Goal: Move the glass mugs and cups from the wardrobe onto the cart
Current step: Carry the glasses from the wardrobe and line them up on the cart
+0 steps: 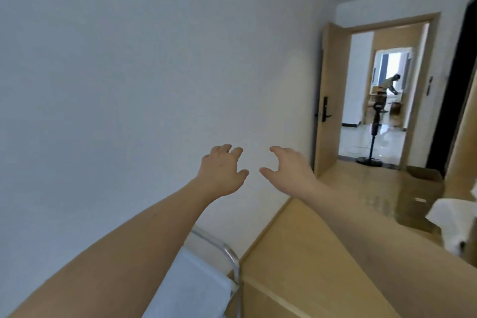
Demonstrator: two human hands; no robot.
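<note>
Both my arms stretch forward in front of a bare white wall. My left hand [222,170] and my right hand [289,169] hang side by side with loosely curled fingers, holding nothing. Below my left forearm a corner of the cart [206,281] shows, with a pale top and a metal rail. No glass mug or cup is in view. The dark edge at the far right may be the wardrobe [462,85]; I cannot tell.
A light wooden surface [296,253] lies under my right forearm. An open wooden door [327,100] leads to a hallway where a standing fan [373,137] stands, with a person far beyond. A cardboard box [418,196] sits on the floor, white cloth [454,217] at right.
</note>
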